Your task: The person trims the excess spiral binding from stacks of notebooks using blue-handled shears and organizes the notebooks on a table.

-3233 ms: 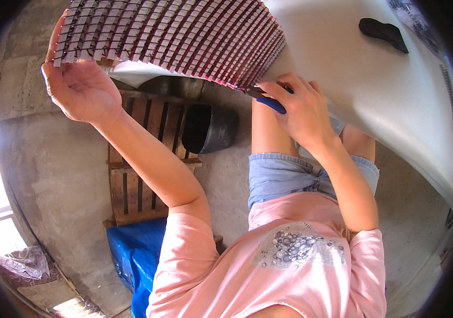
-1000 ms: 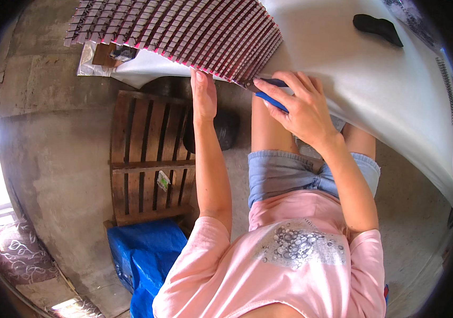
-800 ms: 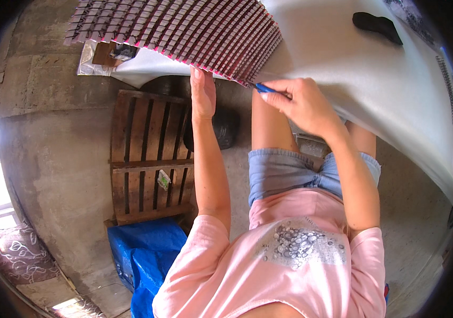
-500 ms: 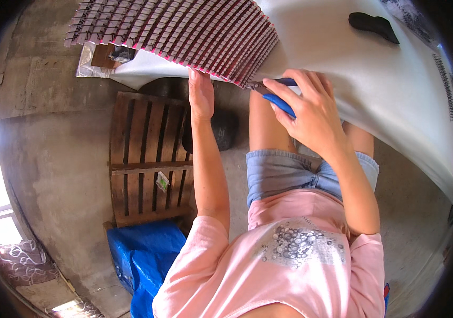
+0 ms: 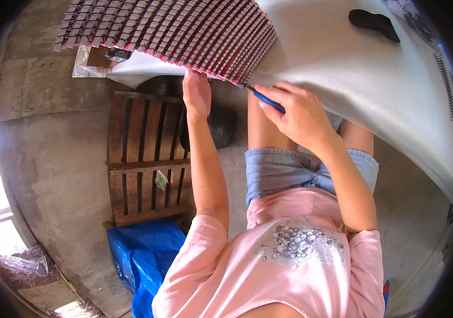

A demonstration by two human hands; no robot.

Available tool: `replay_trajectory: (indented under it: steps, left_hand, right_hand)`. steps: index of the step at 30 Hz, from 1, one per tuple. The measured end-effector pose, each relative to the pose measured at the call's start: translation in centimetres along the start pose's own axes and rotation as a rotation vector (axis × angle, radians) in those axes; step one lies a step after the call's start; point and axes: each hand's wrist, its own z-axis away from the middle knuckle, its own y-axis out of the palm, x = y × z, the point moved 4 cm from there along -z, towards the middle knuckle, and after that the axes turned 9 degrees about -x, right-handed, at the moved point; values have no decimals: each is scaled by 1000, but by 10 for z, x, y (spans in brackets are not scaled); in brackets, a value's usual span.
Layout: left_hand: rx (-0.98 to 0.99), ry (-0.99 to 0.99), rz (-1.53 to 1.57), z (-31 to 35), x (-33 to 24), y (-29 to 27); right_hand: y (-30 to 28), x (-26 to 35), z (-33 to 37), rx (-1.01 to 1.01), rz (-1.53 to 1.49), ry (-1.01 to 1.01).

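A wide, fanned stack of spiral-bound pads, with rows of dark wire coils and pink near edges, overhangs the near side of the table. At its near edge my left hand holds the pads from below; the fingertips are hidden by the stack. My right hand is closed around pliers with blue handles. The plier jaws meet the near right corner of the stack, at the end of a coil. Whether the jaws grip the wire is too small to tell.
The white-covered table curves to the right. On it lie a black curved object and a loose dark coil. A wooden pallet and a blue tarp-like bag are on the left, near a concrete wall.
My right hand has turned and moved slightly left, and the plier handles have come together. The stack and my left hand have shifted a little to the left.
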Motion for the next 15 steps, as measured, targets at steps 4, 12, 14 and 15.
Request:
replay_trajectory:
  steps: [4, 12, 14, 15]
  left_hand:
    - [28, 19, -16, -1, 0, 5]
    - [13, 5, -20, -1, 1, 3]
    - [45, 14, -11, -2, 2, -1]
    - [73, 24, -3, -3, 2, -2]
  right_hand:
    - [8, -16, -5, 332, -461, 467]
    - [-15, 10, 12, -18, 185, 34]
    - [-10, 10, 15, -45, 229, 0]
    - [-5, 9, 16, -47, 245, -26]
